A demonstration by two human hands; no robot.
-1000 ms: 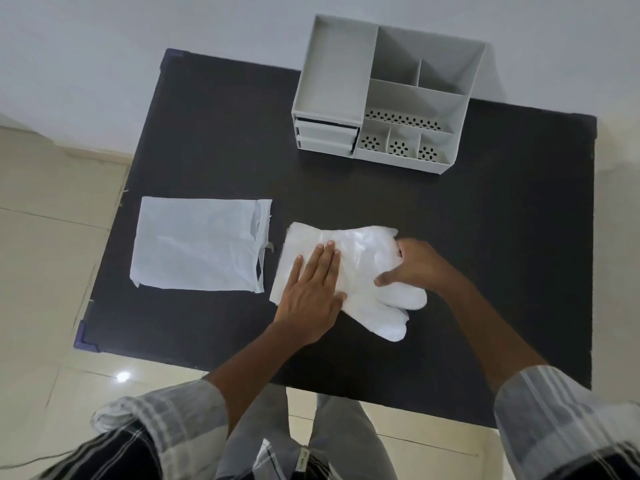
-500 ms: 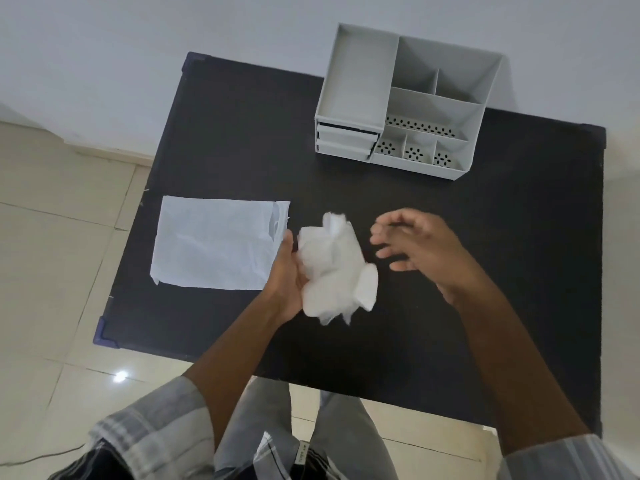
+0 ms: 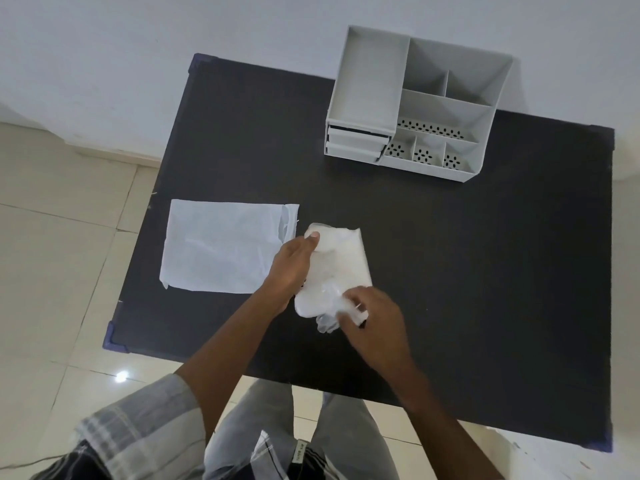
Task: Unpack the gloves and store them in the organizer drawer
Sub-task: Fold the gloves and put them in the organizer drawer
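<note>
A folded bundle of thin white plastic gloves [image 3: 341, 265] is held just above the black table [image 3: 485, 271], near its middle front. My left hand [image 3: 292, 268] grips the bundle's left side, thumb on its upper corner. My right hand [image 3: 372, 320] pinches the crumpled lower end. The empty white packaging bag [image 3: 221, 245] lies flat to the left. The grey desk organizer [image 3: 415, 102] stands at the table's back, with two small shut drawers [image 3: 353, 143] in its lower left front.
The organizer has several open compartments, all without contents. A white wall rises behind the table and beige floor tiles lie to the left. My legs and checked sleeves show below the table's front edge.
The gloves went from flat on the table to crumpled in my left hand, then spread into a longer fold. My right hand, free half a second ago, now grips their lower end.
</note>
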